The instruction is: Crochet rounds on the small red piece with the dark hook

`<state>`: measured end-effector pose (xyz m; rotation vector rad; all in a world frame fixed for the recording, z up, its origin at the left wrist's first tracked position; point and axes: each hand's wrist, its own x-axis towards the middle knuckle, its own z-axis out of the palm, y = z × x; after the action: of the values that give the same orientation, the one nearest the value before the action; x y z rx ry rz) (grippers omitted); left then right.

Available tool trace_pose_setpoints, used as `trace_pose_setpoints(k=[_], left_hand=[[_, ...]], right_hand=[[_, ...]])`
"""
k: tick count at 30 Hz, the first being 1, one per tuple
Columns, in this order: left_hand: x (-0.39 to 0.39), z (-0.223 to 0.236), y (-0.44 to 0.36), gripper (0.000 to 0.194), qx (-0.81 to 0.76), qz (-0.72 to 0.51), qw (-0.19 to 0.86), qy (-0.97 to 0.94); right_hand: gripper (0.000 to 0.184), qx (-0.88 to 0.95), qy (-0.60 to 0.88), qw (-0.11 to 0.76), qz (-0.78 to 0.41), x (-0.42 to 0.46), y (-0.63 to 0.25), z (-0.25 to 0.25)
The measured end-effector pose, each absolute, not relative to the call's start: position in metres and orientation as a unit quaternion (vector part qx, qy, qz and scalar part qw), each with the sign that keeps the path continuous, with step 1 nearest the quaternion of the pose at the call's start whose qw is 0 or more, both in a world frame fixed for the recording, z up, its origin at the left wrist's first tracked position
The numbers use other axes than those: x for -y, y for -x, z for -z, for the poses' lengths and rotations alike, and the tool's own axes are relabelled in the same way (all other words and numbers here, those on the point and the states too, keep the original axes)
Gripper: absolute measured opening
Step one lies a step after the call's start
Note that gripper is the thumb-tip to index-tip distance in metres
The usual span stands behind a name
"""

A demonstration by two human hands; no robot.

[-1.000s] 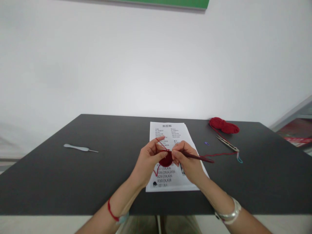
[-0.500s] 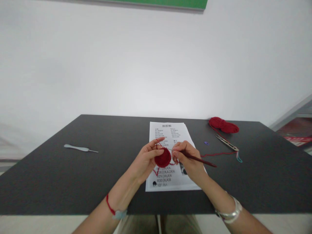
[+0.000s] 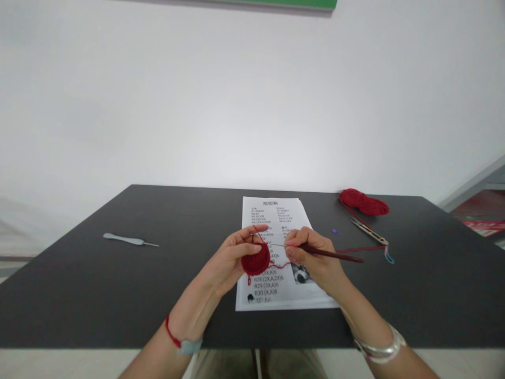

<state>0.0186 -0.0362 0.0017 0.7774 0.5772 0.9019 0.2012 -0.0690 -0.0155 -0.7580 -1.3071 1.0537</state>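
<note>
A round red crochet piece (image 3: 256,260) is pinched between the thumb and fingers of my left hand (image 3: 231,258). Red yarn runs over the raised index finger of that hand. My right hand (image 3: 317,255) grips a crochet hook (image 3: 331,253) with a dark reddish-brown handle. Its thin metal shaft points left, and the tip reaches the upper edge of the red piece. A strand of red yarn (image 3: 281,266) hangs between the piece and my right hand. Both hands are above the printed pattern sheets (image 3: 276,299), covering part of the text.
At the back right lies a skein of red yarn (image 3: 363,202), with thread snips (image 3: 369,230) and a small purple stitch marker (image 3: 335,231) nearby. A second hook with a pale grey handle (image 3: 124,239) rests on the left of the black table (image 3: 177,210). A white wall stands behind.
My right hand and the hook have shifted right, lengthening the gap to the crochet piece. The piece has moved slightly left and down with my left hand.
</note>
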Motion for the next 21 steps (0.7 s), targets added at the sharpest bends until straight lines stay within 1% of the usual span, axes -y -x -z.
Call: trace_pose_setpoints(k=[4,9,11,13,15,17,18,19,21], left_hand=[[0.036,-0.005,-0.014,0.036,-0.272,-0.391,0.793,-0.38],[0.034,-0.006,-0.011,0.035,-0.27,-0.337,0.803,-0.411],[0.035,-0.005,-0.013,0.036,-0.268,-0.34,0.793,-0.43],[0.038,-0.003,-0.017,0.036,-0.281,-0.393,0.74,-0.467],[0.042,-0.001,-0.024,0.035,-0.318,-0.476,0.637,-0.517],[0.046,-0.001,-0.03,0.028,-0.358,-0.529,0.53,-0.558],[0.048,0.0,-0.033,0.024,-0.369,-0.538,0.503,-0.567],[0.05,0.0,-0.035,0.02,-0.373,-0.537,0.498,-0.569],[0.051,0.001,-0.038,0.018,-0.364,-0.522,0.545,-0.546]], right_hand=[[0.014,0.56,0.319,0.583,-0.495,0.069,-0.206,0.013],[0.021,0.513,0.28,0.557,-0.59,0.07,-0.207,0.007],[0.022,0.47,0.27,0.551,-0.635,0.07,-0.205,0.005],[0.023,0.422,0.263,0.549,-0.672,0.069,-0.201,0.003],[0.023,0.381,0.263,0.557,-0.69,0.068,-0.196,0.004],[0.022,0.356,0.266,0.572,-0.69,0.067,-0.191,0.006],[0.022,0.351,0.266,0.578,-0.686,0.067,-0.189,0.008],[0.021,0.352,0.265,0.586,-0.68,0.067,-0.186,0.009],[0.02,0.36,0.265,0.606,-0.658,0.067,-0.183,0.011]])
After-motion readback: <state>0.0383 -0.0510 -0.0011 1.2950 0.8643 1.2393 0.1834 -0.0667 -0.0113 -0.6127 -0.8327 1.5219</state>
